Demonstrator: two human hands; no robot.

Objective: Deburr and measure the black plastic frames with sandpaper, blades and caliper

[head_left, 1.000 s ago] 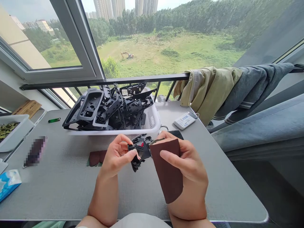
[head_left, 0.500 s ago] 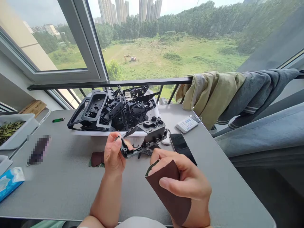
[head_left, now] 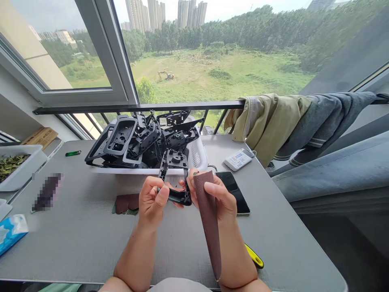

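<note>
My left hand (head_left: 152,200) is closed on the near end of a black plastic frame part (head_left: 174,172), which stands up over the table in front of the basket. My right hand (head_left: 217,198) pinches a strip of brown sandpaper (head_left: 208,221) that hangs down toward me, and its fingertips also touch the part's lower right edge. Both hands meet just in front of a white basket (head_left: 199,156) piled with several more black plastic parts (head_left: 136,140).
Small sandpaper pieces (head_left: 125,202) lie left of my hands. A black phone (head_left: 234,190) and a white device (head_left: 238,159) rest to the right; a yellow-handled tool (head_left: 254,257) sits by my right forearm. A green lighter (head_left: 73,153), a tray of leaves (head_left: 18,170) and a tissue pack (head_left: 10,231) are at left. Jackets (head_left: 273,117) hang on the railing.
The black part has been turned from lying sideways to standing upright between my hands. My right hand rose with the sandpaper and came against the part.
</note>
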